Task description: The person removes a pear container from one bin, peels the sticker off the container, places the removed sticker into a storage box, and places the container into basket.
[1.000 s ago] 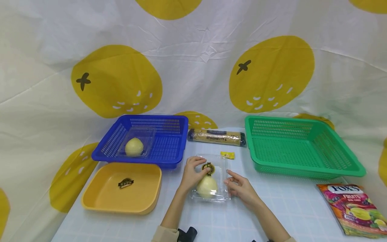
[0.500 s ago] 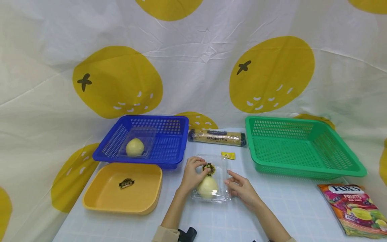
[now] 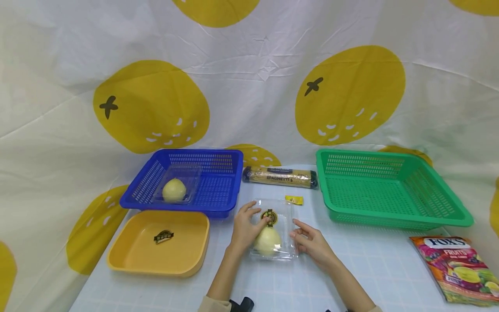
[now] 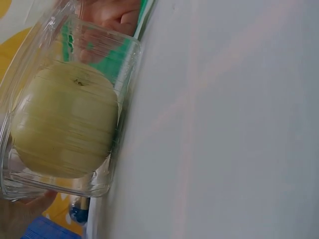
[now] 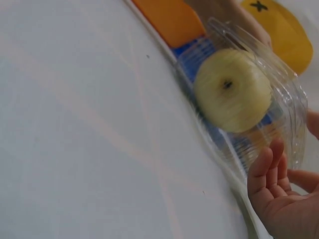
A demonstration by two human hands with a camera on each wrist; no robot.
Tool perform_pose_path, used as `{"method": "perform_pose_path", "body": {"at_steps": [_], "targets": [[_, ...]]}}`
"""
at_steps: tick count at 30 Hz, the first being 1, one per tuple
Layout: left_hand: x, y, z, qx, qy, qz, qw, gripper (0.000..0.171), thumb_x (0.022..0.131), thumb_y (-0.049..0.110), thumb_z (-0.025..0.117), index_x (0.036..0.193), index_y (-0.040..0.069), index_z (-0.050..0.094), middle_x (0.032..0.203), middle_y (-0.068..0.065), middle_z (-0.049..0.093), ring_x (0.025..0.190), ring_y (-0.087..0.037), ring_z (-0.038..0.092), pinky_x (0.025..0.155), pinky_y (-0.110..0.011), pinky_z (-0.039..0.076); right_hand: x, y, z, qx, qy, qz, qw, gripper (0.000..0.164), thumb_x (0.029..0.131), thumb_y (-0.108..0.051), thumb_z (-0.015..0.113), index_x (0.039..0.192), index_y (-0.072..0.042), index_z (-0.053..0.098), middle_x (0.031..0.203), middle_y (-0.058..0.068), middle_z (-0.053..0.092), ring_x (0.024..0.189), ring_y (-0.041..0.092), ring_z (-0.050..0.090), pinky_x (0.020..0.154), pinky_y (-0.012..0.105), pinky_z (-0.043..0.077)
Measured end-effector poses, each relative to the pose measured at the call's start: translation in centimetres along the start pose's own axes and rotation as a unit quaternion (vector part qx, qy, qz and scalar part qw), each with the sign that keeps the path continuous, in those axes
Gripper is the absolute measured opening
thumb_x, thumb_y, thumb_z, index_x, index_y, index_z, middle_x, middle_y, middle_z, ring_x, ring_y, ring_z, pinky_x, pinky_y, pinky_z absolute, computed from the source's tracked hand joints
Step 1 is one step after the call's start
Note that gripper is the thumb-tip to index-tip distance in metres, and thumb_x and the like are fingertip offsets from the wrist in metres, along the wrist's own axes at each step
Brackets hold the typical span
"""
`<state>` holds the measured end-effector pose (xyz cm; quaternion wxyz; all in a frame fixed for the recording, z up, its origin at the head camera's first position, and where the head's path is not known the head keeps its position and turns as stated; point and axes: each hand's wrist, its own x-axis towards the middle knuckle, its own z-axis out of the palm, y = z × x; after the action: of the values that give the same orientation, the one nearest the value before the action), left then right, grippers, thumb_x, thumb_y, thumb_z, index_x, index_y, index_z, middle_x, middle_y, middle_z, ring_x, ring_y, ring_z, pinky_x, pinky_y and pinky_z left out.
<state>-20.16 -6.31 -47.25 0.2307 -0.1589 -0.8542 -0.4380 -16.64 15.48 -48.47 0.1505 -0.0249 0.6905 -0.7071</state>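
A clear plastic clamshell box (image 3: 283, 234) lies on the table between both hands. Inside it sits a pale yellow round fruit (image 3: 267, 241), also seen through the wall in the left wrist view as a fruit (image 4: 67, 122) with a small dark pit. My left hand (image 3: 245, 227) grips the box's left side, its thumb on the black-and-gold label (image 3: 271, 214) stuck across the lid. At the right edge, my right hand (image 3: 313, 247) holds the box with curled fingers. The right wrist view shows those fingers (image 5: 271, 169) beside the plastic wall.
Behind stand a blue basket (image 3: 212, 208) holding another boxed fruit (image 3: 173, 190) and a green basket (image 3: 390, 219). A yellow tray (image 3: 187, 255) contains a loose label (image 3: 163, 236). A spaghetti pack (image 3: 280, 177), a small yellow wrapped candy (image 3: 294, 200) and a Fox's candy bag (image 3: 458, 271) lie around.
The left hand's fingers have shifted slightly up and left along the box, while its thumb stays on the label. The right hand and the box are practically unmoved.
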Motion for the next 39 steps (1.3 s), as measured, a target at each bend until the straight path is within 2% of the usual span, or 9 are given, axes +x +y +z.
{"method": "perform_pose_path", "body": {"at_steps": [5, 8, 11, 18, 24, 31, 39], "targets": [[-0.16, 0.10, -0.10, -0.033, -0.012, -0.059, 0.9977, 0.038, 0.074, 0.024, 0.079, 0.099, -0.003, 0.070, 0.125, -0.023, 0.052, 0.115, -0.038, 0.050, 0.086, -0.045, 0.050, 0.07, 0.18, -0.08, 0.002, -0.002, -0.002, 1.000, 0.066, 0.090, -0.012, 0.061, 0.145, 0.004, 0.027, 0.103, 0.009, 0.050, 0.082, 0.010, 0.053, 0.067, 0.026, 0.053], [-0.11, 0.11, -0.10, -0.040, -0.025, -0.072, 0.9963, 0.038, 0.076, 0.024, 0.078, 0.102, -0.002, 0.070, 0.127, -0.023, 0.050, 0.117, -0.038, 0.047, 0.089, -0.048, 0.047, 0.06, 0.19, -0.10, 0.003, -0.004, -0.006, 1.000, 0.066, 0.090, -0.012, 0.061, 0.145, 0.004, 0.027, 0.102, 0.009, 0.050, 0.082, 0.010, 0.053, 0.067, 0.026, 0.053], [-0.03, 0.16, -0.20, -0.028, -0.037, -0.067, 0.9967, 0.037, 0.077, 0.025, 0.077, 0.103, -0.002, 0.070, 0.128, -0.024, 0.050, 0.118, -0.039, 0.046, 0.091, -0.051, 0.045, 0.03, 0.15, -0.12, 0.001, -0.004, -0.006, 1.000, 0.066, 0.090, -0.013, 0.061, 0.145, 0.004, 0.027, 0.103, 0.009, 0.049, 0.082, 0.010, 0.053, 0.067, 0.026, 0.052], [0.04, 0.26, -0.45, 0.017, -0.069, -0.030, 0.9970, 0.033, 0.082, 0.027, 0.073, 0.101, 0.000, 0.071, 0.130, -0.028, 0.048, 0.117, -0.042, 0.046, 0.093, -0.057, 0.042, -0.04, 0.05, -0.11, -0.005, 0.001, 0.001, 1.000, 0.066, 0.091, -0.014, 0.062, 0.145, 0.002, 0.028, 0.103, 0.009, 0.050, 0.083, 0.010, 0.053, 0.067, 0.025, 0.052], [-0.03, 0.41, -0.42, 0.009, -0.055, -0.035, 0.9978, 0.026, 0.080, 0.023, 0.075, 0.095, 0.002, 0.073, 0.127, -0.027, 0.049, 0.118, -0.038, 0.047, 0.096, -0.053, 0.041, -0.02, 0.04, -0.11, -0.007, 0.000, 0.002, 1.000, 0.066, 0.091, -0.015, 0.061, 0.146, 0.002, 0.027, 0.104, 0.009, 0.050, 0.083, 0.010, 0.052, 0.068, 0.026, 0.052], [0.02, 0.62, -0.39, 0.007, -0.036, -0.035, 0.9987, 0.027, 0.077, 0.022, 0.078, 0.088, -0.001, 0.067, 0.120, -0.026, 0.052, 0.113, -0.037, 0.051, 0.087, -0.046, 0.049, -0.05, 0.03, -0.19, -0.010, -0.004, -0.004, 1.000, 0.066, 0.092, -0.015, 0.060, 0.146, 0.002, 0.026, 0.104, 0.010, 0.050, 0.082, 0.010, 0.052, 0.068, 0.026, 0.052], [-0.04, 0.73, -0.19, -0.007, -0.003, -0.037, 0.9993, 0.023, 0.072, 0.017, 0.081, 0.079, -0.001, 0.069, 0.115, -0.027, 0.057, 0.109, -0.038, 0.054, 0.086, -0.047, 0.049, -0.04, 0.07, -0.12, -0.009, -0.001, -0.002, 1.000, 0.066, 0.091, -0.015, 0.061, 0.146, 0.002, 0.027, 0.104, 0.009, 0.050, 0.083, 0.010, 0.052, 0.068, 0.026, 0.053]]}}
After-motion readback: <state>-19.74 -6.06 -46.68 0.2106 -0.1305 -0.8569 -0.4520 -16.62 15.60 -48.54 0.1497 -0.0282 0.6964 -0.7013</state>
